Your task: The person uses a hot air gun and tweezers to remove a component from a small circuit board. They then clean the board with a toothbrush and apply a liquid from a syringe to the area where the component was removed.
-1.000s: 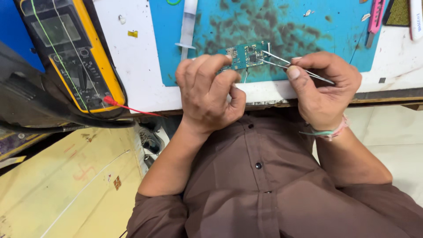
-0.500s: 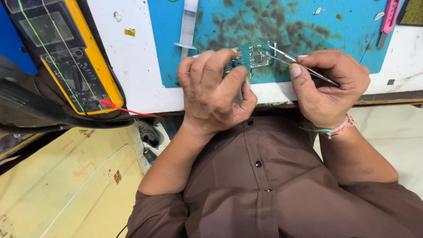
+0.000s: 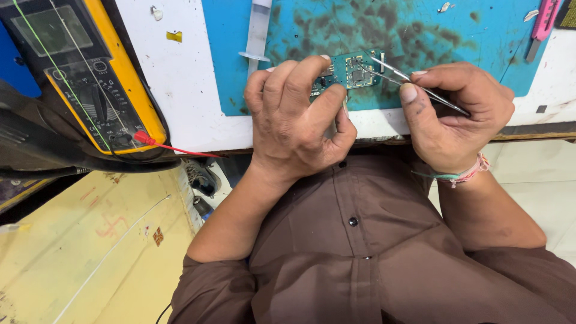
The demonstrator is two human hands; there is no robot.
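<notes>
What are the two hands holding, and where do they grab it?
The left hand pinches the small green circuit board by its near edge. The right hand grips metal tweezers near their back end.

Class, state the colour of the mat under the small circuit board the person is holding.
The mat is blue-teal with dark stains, seen best in the head view; the circuit board itself is green.

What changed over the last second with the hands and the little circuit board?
The left hand raised the small green circuit board slightly up over the blue mat, and the right hand followed with the tweezers. Both hands kept their grip; tweezer tips stay at the board. Multimeter and syringe lie as before.
</notes>
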